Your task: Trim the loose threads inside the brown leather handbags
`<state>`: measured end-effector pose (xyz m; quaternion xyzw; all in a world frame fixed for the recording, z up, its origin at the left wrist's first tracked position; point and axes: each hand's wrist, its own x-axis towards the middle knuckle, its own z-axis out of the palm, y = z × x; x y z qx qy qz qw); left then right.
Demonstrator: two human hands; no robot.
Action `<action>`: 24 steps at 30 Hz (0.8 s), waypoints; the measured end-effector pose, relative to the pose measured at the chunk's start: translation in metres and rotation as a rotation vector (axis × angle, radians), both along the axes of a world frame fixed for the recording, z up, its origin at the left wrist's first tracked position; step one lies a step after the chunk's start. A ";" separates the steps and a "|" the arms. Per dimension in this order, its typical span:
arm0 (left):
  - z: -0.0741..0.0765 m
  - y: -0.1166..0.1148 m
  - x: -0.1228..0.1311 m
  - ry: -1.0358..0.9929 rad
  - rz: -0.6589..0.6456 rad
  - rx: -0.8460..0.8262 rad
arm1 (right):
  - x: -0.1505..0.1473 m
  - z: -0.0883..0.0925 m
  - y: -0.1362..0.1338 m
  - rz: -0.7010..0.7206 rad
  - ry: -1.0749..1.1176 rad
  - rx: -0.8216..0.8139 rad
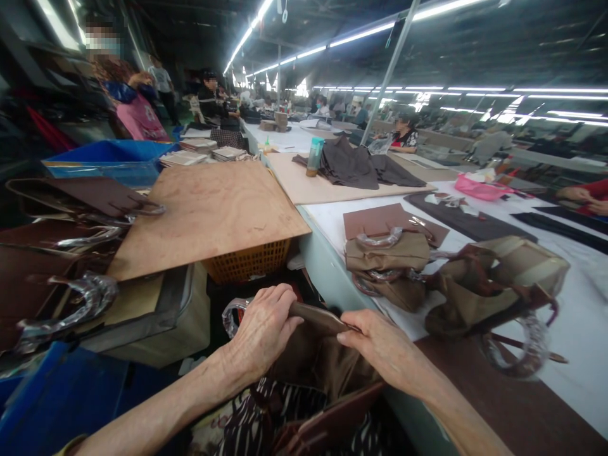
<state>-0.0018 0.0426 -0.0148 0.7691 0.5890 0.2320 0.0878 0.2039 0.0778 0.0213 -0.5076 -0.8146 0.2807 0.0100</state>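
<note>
A brown handbag (327,358) rests over my lap, its mouth facing up. My left hand (266,320) grips the left part of its upper rim, thumb on the near side. Closed on the same rim at the right is my right hand (375,335), thumb and fingers pinching the edge. A plastic-wrapped handle (232,316) shows just behind my left hand. Below the bag's opening lies a dark reddish-brown flap (332,421), above zebra-striped cloth (242,411). The bag's lower part is hidden.
Finished-looking brown bags (389,253) and an open bag (494,285) stand on the white table (579,354) at right. A plywood board (213,209) covers a yellow crate (251,259) ahead. More bags (71,253) and a blue bin (109,158) are left. People work farther back.
</note>
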 end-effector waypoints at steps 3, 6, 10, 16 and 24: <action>0.003 0.001 0.001 0.005 0.025 -0.062 | -0.001 0.001 0.001 -0.001 -0.019 0.009; 0.000 0.000 0.003 -0.029 0.044 -0.063 | -0.002 0.001 0.001 -0.006 -0.024 0.014; -0.009 -0.002 0.008 -0.043 0.024 0.021 | -0.001 0.000 0.000 -0.018 -0.013 0.015; -0.023 -0.013 0.010 0.037 -0.132 0.233 | 0.001 -0.003 0.004 -0.063 -0.002 -0.031; -0.019 -0.008 0.007 0.020 -0.108 0.291 | -0.002 0.000 0.001 -0.055 -0.001 0.010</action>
